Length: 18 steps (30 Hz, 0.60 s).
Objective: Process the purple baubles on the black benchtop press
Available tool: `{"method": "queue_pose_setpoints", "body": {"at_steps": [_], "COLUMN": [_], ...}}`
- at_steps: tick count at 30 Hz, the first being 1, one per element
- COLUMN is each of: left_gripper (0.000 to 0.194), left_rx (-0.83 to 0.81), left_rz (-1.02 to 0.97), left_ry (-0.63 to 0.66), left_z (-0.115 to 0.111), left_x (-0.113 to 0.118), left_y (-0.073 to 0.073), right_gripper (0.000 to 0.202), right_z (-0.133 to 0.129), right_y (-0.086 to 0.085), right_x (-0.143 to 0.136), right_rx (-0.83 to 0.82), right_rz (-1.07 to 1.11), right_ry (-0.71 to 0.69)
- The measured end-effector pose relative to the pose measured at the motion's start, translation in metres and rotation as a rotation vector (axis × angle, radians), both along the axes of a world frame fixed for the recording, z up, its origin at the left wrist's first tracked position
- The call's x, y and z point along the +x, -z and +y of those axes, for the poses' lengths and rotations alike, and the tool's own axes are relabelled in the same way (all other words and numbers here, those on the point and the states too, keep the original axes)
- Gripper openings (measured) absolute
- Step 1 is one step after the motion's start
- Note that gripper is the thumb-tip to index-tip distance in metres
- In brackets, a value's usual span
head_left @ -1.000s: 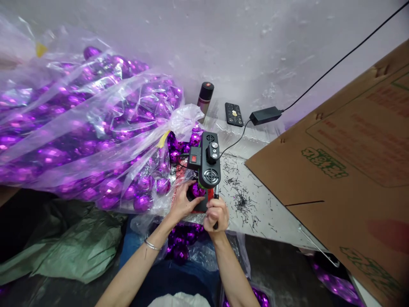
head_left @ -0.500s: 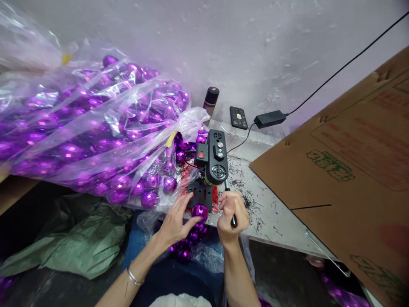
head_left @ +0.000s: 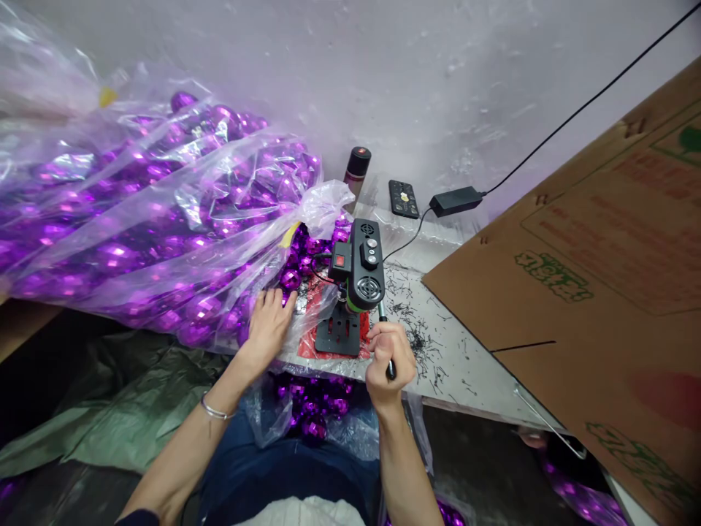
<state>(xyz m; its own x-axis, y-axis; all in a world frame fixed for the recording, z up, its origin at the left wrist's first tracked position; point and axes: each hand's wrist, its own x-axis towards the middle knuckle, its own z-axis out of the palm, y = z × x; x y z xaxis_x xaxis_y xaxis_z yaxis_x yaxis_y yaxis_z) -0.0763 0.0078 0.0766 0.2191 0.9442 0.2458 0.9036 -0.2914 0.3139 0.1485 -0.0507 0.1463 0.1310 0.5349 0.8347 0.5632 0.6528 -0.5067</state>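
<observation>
Machine: a black machine [head_left: 366, 264] stands on the table [head_left: 454, 365], its rounded head topped by 2 round grilles and silver buttons.
Switch box: at the head's 9 o'clock, black with a red switch [head_left: 339, 261].
Base plate: black, flat and slotted [head_left: 337, 337], at the head's 7 o'clock, over a red sheet [head_left: 307, 346].
Purple balls: shiny, mirror-faceted spheres [head_left: 290, 279], deep violet with pink glints, clustered at the head's 9 o'clock.
Bag: clear, crinkled plastic [head_left: 191, 219] with many more such balls inside, further out at 9 o'clock.
Left hand: at 8 o'clock [head_left: 269, 325], palm down, fingers slightly parted at the balls; the fingertips are partly hidden, so I cannot tell whether the grip has 1.
Right hand: at 5 o'clock [head_left: 391, 358], grip closed firmly around the lever's black handle [head_left: 391, 370].
Dark bits: thin black slivers [head_left: 419, 343] scattered between 4 and 5 o'clock.
Carton: brown cardboard [head_left: 602, 292], at 3 o'clock.
</observation>
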Motion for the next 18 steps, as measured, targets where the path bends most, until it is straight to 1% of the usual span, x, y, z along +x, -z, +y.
{"method": "queue_pose_setpoints", "body": {"at_steps": [1,3,5,6,9,11,13,14,16,18], "left_gripper": [0.05,0.052,0.058,0.06,0.062,0.063,0.065,0.066,0.068,0.067], "left_rx": [-0.001,0.019,0.01,-0.027,-0.233,-0.349,-0.4,-0.395,-0.337,-0.248], "left_rz": [-0.061,-0.26,-0.536,-0.688,-1.08,-1.218,-1.25,-1.233,-1.132,-0.974], "left_ry": [0.025,0.06,0.054,0.041,0.022,0.028,0.029,0.021,-0.007,-0.016], "left_z": [0.001,0.0,-0.005,-0.01,-0.027,-0.038,-0.044,-0.046,-0.045,-0.041], "left_x": [-0.001,-0.002,-0.001,0.001,0.014,0.028,0.044,0.052,0.063,0.07], "left_y": [-0.005,-0.016,-0.022,-0.023,-0.017,-0.008,0.004,0.01,0.021,0.03], "right_gripper": [0.033,0.033,0.032,0.032,0.032,0.032,0.033,0.033,0.033,0.033], "right_z": [0.0,0.0,0.0,0.0,0.001,0.002,0.003,0.003,0.003,0.004], "right_y": [0.0,0.001,0.002,0.002,0.001,-0.002,-0.008,-0.012,-0.02,-0.028], "right_x": [0.0,0.0,0.0,0.0,-0.001,-0.001,-0.001,-0.001,0.0,0.001], "right_rx": [0.001,-0.001,-0.003,-0.002,0.008,0.013,0.007,-0.004,-0.035,-0.064], "right_rz": [-0.001,0.004,0.011,0.014,0.013,0.012,0.018,0.025,0.039,0.045], "right_ry": [-0.001,-0.002,-0.002,-0.004,-0.01,-0.013,-0.012,-0.012,-0.013,-0.022]}}
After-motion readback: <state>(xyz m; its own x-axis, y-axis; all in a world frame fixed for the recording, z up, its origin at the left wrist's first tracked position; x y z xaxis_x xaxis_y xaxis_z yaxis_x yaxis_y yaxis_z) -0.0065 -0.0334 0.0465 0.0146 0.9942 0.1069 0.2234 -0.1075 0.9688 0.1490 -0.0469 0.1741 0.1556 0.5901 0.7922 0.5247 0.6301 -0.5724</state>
